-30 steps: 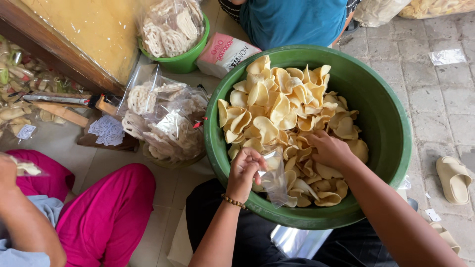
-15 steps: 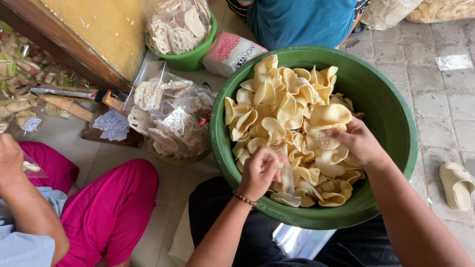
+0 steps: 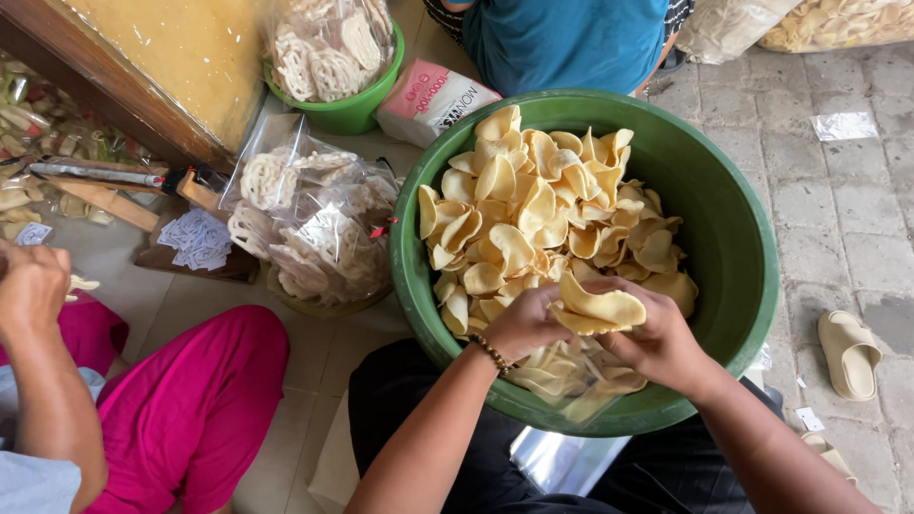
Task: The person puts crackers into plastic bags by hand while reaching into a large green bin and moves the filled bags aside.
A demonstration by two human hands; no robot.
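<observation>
Both forearms come up from the bottom of the view and meet over the near side of a big green tub [image 3: 733, 238]. The tub sits on the floor and is full of pale yellow curved crackers [image 3: 533, 219].

The left hand [image 3: 524, 324] is bent at the wrist, which has a bead bracelet [image 3: 491, 353] on it. Its fingers curl around the edge of a small stack of crackers [image 3: 598, 309]. The right hand [image 3: 657, 343] comes in from the other side, and its fingers close on the same stack. So both hands grip the stack together, just above the heap in the tub. Under the hands, a clear plastic bag [image 3: 581, 385] with some crackers in it lies against the tub's near wall.

To the left of the tub there are clear bags of white, lacy crackers [image 3: 305, 228]. A small green bowl [image 3: 347, 114] with more of them stands further back. Another person in pink trousers [image 3: 190, 409] sits on the left. Someone in a blue top [image 3: 562, 38] is behind the tub. A beige sandal [image 3: 847, 352] lies on the tiles to the right.
</observation>
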